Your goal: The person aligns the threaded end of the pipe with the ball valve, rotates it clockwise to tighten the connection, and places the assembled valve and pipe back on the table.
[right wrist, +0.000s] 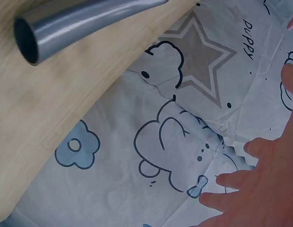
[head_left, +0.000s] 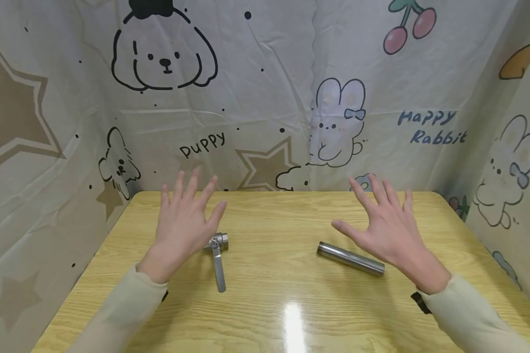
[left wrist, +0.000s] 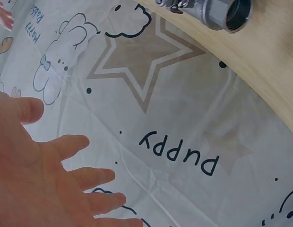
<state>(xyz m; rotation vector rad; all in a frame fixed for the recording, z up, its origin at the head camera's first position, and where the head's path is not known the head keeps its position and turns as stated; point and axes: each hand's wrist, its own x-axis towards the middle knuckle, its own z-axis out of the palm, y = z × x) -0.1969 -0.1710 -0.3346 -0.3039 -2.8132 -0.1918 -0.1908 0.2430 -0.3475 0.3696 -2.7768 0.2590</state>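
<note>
A metal ball valve [head_left: 220, 242] with a long flat lever handle lies on the table at left, partly hidden behind my left hand [head_left: 183, 223]. That hand is raised above the table, fingers spread, holding nothing. In the left wrist view the valve's threaded opening [left wrist: 239, 14] shows at the top. A smooth metal pipe [head_left: 351, 258] lies slantwise on the right side of the table. My right hand [head_left: 390, 230] hovers beside and above it, fingers spread and holding nothing. The right wrist view shows the pipe's hollow end [right wrist: 26, 41], well apart from the fingers.
The wooden table [head_left: 274, 274] has a rounded far edge. A printed cloth [head_left: 265, 88] with cartoon animals, stars and lettering hangs behind it and along both sides. Light reflects off the near middle of the tabletop.
</note>
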